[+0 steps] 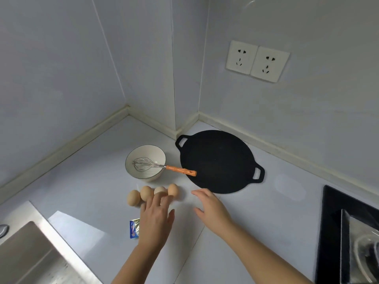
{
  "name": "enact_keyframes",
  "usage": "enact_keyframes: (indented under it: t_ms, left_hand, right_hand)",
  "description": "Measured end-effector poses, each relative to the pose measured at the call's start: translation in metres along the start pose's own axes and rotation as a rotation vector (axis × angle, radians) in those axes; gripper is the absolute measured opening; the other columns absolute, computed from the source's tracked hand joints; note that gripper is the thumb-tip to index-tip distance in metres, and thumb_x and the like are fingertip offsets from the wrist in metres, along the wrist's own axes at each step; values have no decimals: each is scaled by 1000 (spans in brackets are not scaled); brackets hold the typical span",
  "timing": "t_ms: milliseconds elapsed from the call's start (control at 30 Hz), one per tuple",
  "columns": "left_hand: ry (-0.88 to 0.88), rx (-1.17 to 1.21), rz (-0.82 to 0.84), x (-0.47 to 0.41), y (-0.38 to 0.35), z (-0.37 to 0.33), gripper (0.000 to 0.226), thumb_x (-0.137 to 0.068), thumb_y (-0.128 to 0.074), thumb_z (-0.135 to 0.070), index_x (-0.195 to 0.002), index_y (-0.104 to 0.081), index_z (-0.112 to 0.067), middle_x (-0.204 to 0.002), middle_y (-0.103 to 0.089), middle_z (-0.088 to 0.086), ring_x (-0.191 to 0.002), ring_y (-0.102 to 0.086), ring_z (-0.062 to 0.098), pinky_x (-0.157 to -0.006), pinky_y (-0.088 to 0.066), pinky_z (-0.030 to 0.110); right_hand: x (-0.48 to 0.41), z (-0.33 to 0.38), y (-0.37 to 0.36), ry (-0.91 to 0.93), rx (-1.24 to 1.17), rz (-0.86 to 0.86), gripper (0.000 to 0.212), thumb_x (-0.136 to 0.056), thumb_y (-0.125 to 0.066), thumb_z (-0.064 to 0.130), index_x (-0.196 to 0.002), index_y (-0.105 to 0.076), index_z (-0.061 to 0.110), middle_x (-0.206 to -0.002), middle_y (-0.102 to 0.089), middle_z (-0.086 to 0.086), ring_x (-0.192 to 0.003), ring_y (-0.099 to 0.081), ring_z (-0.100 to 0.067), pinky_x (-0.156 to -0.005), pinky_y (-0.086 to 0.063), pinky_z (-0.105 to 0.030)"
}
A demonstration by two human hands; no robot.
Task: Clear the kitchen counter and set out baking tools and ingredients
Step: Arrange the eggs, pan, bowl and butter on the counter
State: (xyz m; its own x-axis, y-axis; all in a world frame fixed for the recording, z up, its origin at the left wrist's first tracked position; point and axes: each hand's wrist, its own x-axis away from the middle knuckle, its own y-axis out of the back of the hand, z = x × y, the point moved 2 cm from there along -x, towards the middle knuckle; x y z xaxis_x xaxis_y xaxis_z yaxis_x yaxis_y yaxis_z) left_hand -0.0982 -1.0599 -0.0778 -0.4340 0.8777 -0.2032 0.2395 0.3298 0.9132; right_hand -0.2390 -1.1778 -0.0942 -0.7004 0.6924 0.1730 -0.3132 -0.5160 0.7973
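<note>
Both hands open: left hand point(156, 220) fingertips on eggs point(151, 193), right hand point(212, 210) empty over counter point(256, 218).

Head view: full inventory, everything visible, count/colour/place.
eggs: 4, tan, in a row on the counter in front of the bowl
bowl: 1, white, counter centre
whisk: 1, steel wires with orange handle, head in the bowl, handle over the pan's edge
pan: 1, black, flat, two loop handles, right of the bowl
packet: 1, blue and gold, counter beside the left hand
sink: 1, steel, lower left
cooktop: 1, black, right edge
sockets: 2, white, right wall
left hand: open, fingertips at the eggs
right hand: open, empty, near the pan
</note>
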Motion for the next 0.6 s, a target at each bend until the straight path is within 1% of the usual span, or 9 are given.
enact_keyframes:
  t_ms: [67,133,200,233,300,400,433,600]
  left_hand:
    - [25,-18,-13,-4,7,7,50,-56,-86,-15,-101,-66,-16,-102,-63,4,-89,-59,31,-73,-45,39]
    - [7,-39,-21,-7,12,14,54,-53,-87,-16,-102,-64,-17,-105,-63,4,-93,-58,30,-81,-39,37]
    - [-25,-85,-24,-11,15,20,57,-48,-89,-18,-99,-64,-17,-104,-64,5,-93,-61,30,-82,-31,33]
    - [-37,-109,-23,-12,15,23,59,-45,-90,-19,-99,-64,-17,-102,-65,5,-92,-61,29,-81,-29,32]
    - [-60,-132,0,-15,11,30,62,-44,-91,-23,-99,-64,-18,-99,-65,3,-89,-62,28,-80,-32,33]
    - [-96,-145,58,-20,1,41,61,-46,-90,-26,-101,-64,-18,-97,-64,0,-89,-61,26,-78,-46,36]
    - [-112,-150,78,-22,-2,44,61,-47,-90,-27,-102,-63,-18,-96,-64,0,-88,-61,26,-77,-49,37]
    - [-189,-157,118,-34,-10,54,59,-51,-88,-24,-103,-63,-15,-87,-64,1,-81,-60,27,-75,-51,38]
  right_hand:
    - [-8,14,-5,-2,-27,15,55,-92,-59,21,-142,-39,27,-141,-40,11,-121,-48,-11,-98,-46,-31]
    - [-17,26,-11,-3,-32,24,59,-90,-62,21,-142,-37,31,-141,-39,13,-118,-50,-12,-96,-48,-32]
    - [-25,32,-16,4,-35,39,62,-88,-64,21,-142,-37,32,-141,-39,14,-116,-52,-13,-94,-49,-32]
    - [-28,34,-20,11,-35,45,63,-87,-65,21,-141,-37,32,-141,-39,14,-116,-52,-14,-94,-49,-33]
    - [-35,37,-25,26,-30,50,63,-86,-65,21,-141,-38,33,-143,-38,14,-119,-52,-15,-96,-49,-36]
    - [-46,39,-31,38,-8,44,61,-86,-64,23,-141,-39,35,-144,-36,16,-122,-50,-13,-96,-49,-37]
    - [-49,39,-32,40,0,44,61,-87,-64,24,-141,-39,35,-144,-36,16,-122,-50,-13,-96,-49,-36]
    - [-60,40,-35,54,-5,68,57,-86,-64,27,-139,-44,35,-139,-43,14,-120,-51,-12,-96,-50,-35]
